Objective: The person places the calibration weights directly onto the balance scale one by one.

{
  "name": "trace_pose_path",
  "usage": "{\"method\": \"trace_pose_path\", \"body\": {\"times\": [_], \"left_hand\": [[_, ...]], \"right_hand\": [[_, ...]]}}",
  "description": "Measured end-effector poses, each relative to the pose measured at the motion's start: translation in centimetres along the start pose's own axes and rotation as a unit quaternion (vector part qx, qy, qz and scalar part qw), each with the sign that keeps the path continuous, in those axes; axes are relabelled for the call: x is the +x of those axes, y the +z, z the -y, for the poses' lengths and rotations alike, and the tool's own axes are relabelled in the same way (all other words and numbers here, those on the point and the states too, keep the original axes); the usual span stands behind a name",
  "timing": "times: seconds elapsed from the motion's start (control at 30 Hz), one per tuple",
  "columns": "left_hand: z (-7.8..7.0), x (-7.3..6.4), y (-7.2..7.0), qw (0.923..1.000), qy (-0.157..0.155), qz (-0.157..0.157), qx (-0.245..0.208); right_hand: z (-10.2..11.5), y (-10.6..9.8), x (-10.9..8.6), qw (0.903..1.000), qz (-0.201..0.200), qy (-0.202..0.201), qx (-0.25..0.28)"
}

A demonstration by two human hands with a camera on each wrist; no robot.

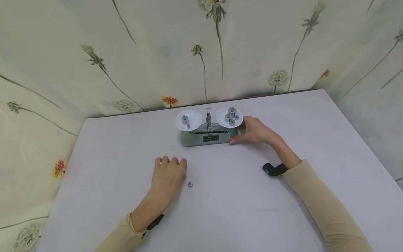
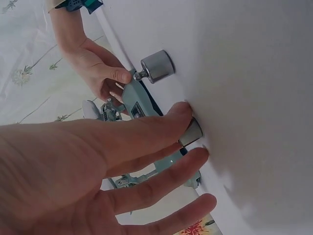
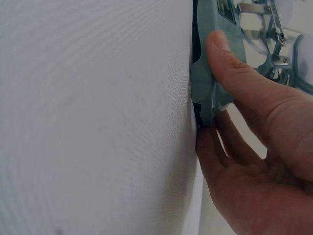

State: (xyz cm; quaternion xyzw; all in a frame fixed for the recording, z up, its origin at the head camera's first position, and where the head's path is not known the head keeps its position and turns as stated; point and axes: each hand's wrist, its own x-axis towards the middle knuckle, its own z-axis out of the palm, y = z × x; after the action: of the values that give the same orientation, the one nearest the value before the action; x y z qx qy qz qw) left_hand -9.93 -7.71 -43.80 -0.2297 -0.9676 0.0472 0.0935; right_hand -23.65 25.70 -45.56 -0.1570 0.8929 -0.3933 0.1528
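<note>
A balance scale (image 1: pixel 211 138) with a green base and two white pans stands toward the back of the table. My right hand (image 1: pixel 256 131) grips the right end of its base, thumb (image 3: pixel 220 41) on the front side and fingers around the end. In front of the scale, my left hand (image 1: pixel 168 176) is low over the table. The left wrist view shows its thumb and a finger pinching a small metal weight (image 2: pixel 193 133), partly hidden behind them. Close by, another knobbed metal weight (image 1: pixel 190 183) stands on the table.
Several metal weights (image 1: pixel 232 112) stand on the right pan (image 1: pixel 223 122). Two more weights (image 1: pixel 184 119) are on the left pan (image 1: pixel 196 119). A pale cloth covers the table (image 1: pixel 236 217), and flower-printed fabric (image 1: pixel 176 63) hangs behind its far edge.
</note>
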Motion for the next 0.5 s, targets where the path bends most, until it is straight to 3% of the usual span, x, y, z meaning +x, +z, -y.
{"method": "trace_pose_path", "body": {"times": [0.17, 0.5], "left_hand": [[-0.03, 0.03, 0.06, 1.0000, 0.001, 0.007, -0.006], [-0.10, -0.06, 0.14, 0.9996, 0.009, -0.026, 0.003]], "right_hand": [[0.17, 0.06, -0.01, 1.0000, -0.001, 0.001, 0.002], [0.41, 0.04, -0.19, 1.0000, 0.000, 0.005, 0.006]]}}
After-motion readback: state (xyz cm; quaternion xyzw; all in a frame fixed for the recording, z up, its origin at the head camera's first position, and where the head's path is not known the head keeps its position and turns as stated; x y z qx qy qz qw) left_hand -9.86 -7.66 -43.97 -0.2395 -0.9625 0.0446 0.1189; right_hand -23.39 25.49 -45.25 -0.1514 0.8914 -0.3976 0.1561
